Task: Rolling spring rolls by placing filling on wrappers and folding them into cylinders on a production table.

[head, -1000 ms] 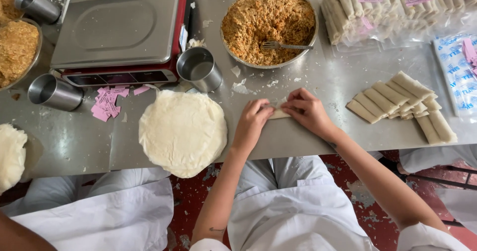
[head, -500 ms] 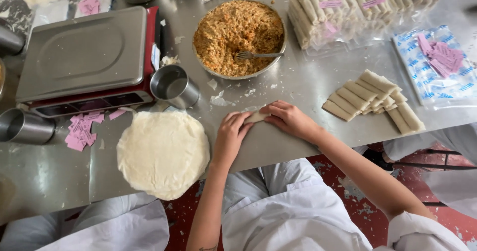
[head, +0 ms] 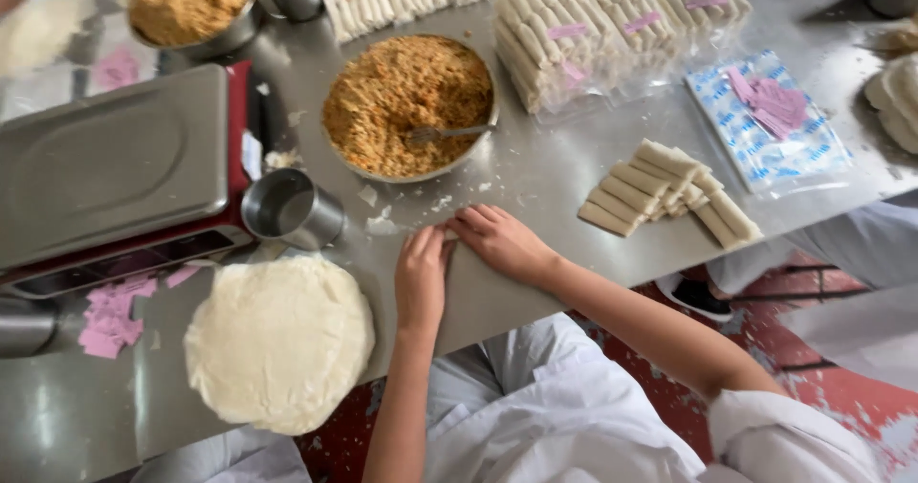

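Observation:
Both hands press down side by side on the steel table [head: 535, 186]. My left hand [head: 422, 277] and my right hand [head: 499, 242] cover a small pale roll of wrapper that is almost hidden beneath the fingers. A round stack of thin white wrappers [head: 279, 341] lies to the left of my left hand. Beyond the hands stands a metal bowl of orange-brown shredded filling [head: 406, 105] with a fork [head: 448, 133] in it. A pile of finished rolls [head: 666, 193] lies to the right of my right hand.
A metal cup [head: 291, 209] stands by a red scale with a steel tray [head: 115, 172]. Pink paper slips [head: 113, 316] lie at the left. Bagged rolls [head: 602, 29] and a blue-printed bag with pink slips [head: 770, 120] sit at the back right. Another bowl of filling [head: 186, 3] is far left.
The view has shifted, so the table contents sit further right and lower in the picture. Both hands stay together on the roll, now flatter over it.

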